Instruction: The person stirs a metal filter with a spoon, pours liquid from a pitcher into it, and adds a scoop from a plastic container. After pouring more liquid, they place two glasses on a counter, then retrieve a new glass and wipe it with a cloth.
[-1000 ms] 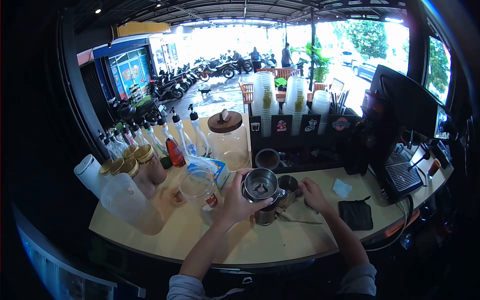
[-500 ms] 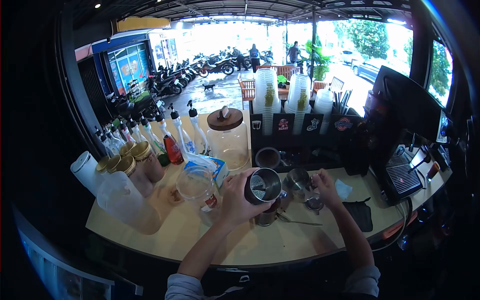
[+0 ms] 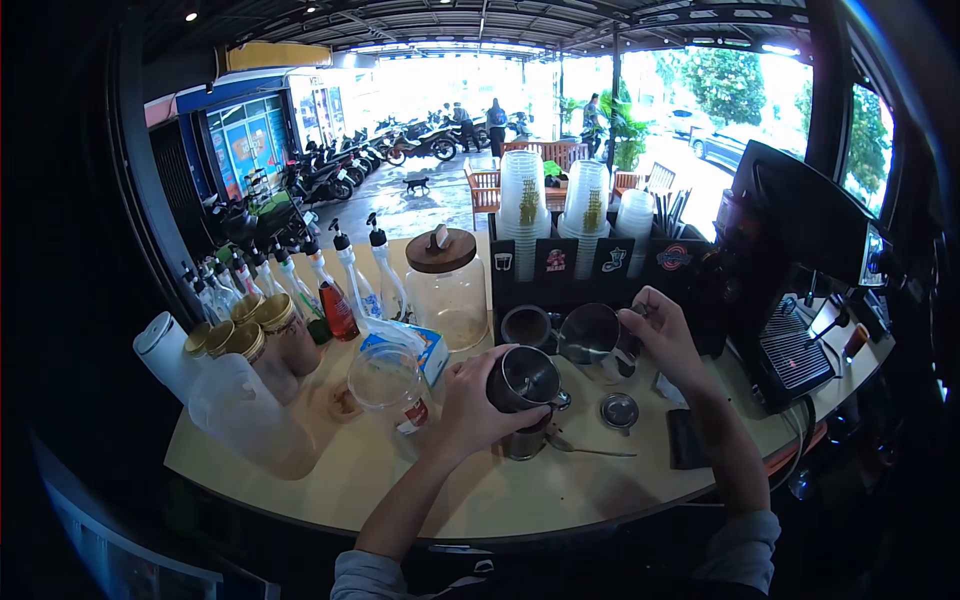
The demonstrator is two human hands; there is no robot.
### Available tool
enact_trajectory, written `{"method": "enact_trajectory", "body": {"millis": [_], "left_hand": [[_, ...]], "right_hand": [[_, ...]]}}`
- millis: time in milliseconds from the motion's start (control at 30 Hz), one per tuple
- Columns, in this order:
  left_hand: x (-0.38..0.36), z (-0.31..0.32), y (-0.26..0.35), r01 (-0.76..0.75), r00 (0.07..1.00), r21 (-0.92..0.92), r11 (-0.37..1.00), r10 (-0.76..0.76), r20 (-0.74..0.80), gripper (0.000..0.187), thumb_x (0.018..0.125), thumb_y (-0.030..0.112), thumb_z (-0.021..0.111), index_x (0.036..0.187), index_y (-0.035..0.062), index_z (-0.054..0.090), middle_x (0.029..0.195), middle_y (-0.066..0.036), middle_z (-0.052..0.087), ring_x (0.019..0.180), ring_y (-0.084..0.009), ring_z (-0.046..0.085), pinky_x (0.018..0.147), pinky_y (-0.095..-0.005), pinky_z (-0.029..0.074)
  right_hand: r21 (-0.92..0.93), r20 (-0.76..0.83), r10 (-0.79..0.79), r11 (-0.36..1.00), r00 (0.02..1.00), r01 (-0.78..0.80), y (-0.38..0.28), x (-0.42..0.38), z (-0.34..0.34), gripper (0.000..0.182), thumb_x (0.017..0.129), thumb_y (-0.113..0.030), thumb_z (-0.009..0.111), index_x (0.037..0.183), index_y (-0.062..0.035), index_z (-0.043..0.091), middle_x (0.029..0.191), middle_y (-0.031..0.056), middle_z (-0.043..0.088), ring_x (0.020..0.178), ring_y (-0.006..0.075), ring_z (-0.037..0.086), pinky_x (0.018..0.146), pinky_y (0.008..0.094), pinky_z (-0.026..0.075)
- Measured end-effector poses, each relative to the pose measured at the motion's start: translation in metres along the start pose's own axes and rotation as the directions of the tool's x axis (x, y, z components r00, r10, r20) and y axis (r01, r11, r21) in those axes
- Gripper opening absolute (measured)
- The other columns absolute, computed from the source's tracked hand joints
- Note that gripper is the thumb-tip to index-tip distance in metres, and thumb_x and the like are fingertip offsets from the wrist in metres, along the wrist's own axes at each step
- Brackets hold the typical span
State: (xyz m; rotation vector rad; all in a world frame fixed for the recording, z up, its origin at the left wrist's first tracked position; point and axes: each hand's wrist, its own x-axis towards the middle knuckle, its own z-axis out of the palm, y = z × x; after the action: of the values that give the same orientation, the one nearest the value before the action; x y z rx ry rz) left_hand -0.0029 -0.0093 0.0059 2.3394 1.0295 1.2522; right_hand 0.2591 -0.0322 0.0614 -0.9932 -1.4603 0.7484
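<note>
My left hand (image 3: 478,408) is wrapped round a dark metal cup (image 3: 530,378), held tilted above another metal container (image 3: 524,442) on the counter. To its right my right hand (image 3: 662,330) pinches the handle of a steel pitcher (image 3: 590,334), raised off the counter with its mouth towards me. Below the pitcher lies a small round strainer or lid (image 3: 619,410). A spoon (image 3: 595,450) rests on the counter beside the lower container. Left of my left hand stands a clear plastic jug (image 3: 388,385).
Syrup bottles (image 3: 338,312), gold-lidded jars (image 3: 278,318) and a wooden-lidded glass jar (image 3: 447,300) stand at the left and back. Stacked cups (image 3: 524,200) top a black organiser (image 3: 640,262). A coffee machine (image 3: 797,345) occupies the right, near a black cloth (image 3: 690,440).
My right hand has lifted the steel pitcher up off the counter, away from the round strainer or lid. The dark cup stays in my left hand, and the view has shifted slightly.
</note>
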Motion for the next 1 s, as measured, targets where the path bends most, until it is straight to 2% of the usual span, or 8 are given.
{"method": "enact_trajectory", "body": {"millis": [167, 333, 433, 733, 1000], "left_hand": [[0.001, 0.000, 0.001, -0.007, 1.000, -0.021, 1.000, 0.007, -0.001, 0.078, 0.055, 0.046, 0.082, 0.119, 0.0098, 0.053, 0.106, -0.008, 0.063, 0.104, -0.0246, 0.058, 0.094, -0.0396, 0.032], [0.001, 0.000, 0.000, -0.001, 1.000, -0.021, 1.000, 0.001, 0.004, 0.078, 0.055, 0.047, 0.082, 0.118, 0.0095, 0.054, 0.105, -0.009, 0.063, 0.102, -0.0248, 0.059, 0.093, -0.0391, 0.033], [0.001, 0.000, -0.001, -0.014, 1.000, -0.012, 1.000, 0.015, 0.009, 0.078, 0.055, 0.047, 0.082, 0.118, 0.0093, 0.054, 0.104, -0.009, 0.063, 0.101, -0.0253, 0.059, 0.093, -0.0396, 0.034], [0.000, -0.003, 0.003, 0.012, 0.999, -0.007, 1.000, -0.012, 0.042, 0.077, 0.056, 0.049, 0.080, 0.117, 0.0093, 0.054, 0.102, -0.010, 0.064, 0.100, -0.0270, 0.059, 0.094, -0.0400, 0.033], [0.000, -0.005, 0.009, 0.020, 0.999, -0.005, 1.000, -0.020, 0.050, 0.078, 0.056, 0.049, 0.080, 0.118, 0.0082, 0.054, 0.103, -0.010, 0.064, 0.102, -0.0273, 0.059, 0.096, -0.0395, 0.032]], "right_hand": [[0.001, 0.038, -0.049, 0.999, 0.998, 0.049, -0.001, 0.010, 0.004, 0.021, 0.090, -0.013, 0.062, 0.079, -0.0056, 0.046, 0.066, -0.0045, 0.049, 0.058, -0.0009, 0.045, 0.051, 0.0169, 0.039], [-0.165, 0.055, -0.076, 0.983, 0.996, 0.085, -0.004, 0.015, 0.004, 0.024, 0.087, -0.011, 0.064, 0.075, -0.0069, 0.044, 0.063, -0.0078, 0.038, 0.056, -0.0017, 0.032, 0.049, 0.0172, 0.030], [-0.160, 0.076, -0.079, 0.983, 0.994, 0.091, -0.009, 0.014, 0.008, 0.027, 0.086, -0.011, 0.065, 0.073, -0.0073, 0.042, 0.063, -0.0076, 0.037, 0.057, -0.0011, 0.030, 0.048, 0.0181, 0.027], [-0.360, 0.095, -0.112, 0.923, 0.989, 0.139, -0.023, 0.013, 0.014, 0.031, 0.084, -0.013, 0.067, 0.072, -0.0050, 0.040, 0.061, -0.0052, 0.035, 0.058, 0.0015, 0.029, 0.048, 0.0221, 0.028], [-0.308, 0.098, -0.092, 0.944, 0.991, 0.118, -0.020, 0.012, 0.017, 0.028, 0.084, -0.012, 0.067, 0.074, -0.0046, 0.042, 0.060, -0.0051, 0.035, 0.058, 0.0017, 0.029, 0.047, 0.0225, 0.027]]}}
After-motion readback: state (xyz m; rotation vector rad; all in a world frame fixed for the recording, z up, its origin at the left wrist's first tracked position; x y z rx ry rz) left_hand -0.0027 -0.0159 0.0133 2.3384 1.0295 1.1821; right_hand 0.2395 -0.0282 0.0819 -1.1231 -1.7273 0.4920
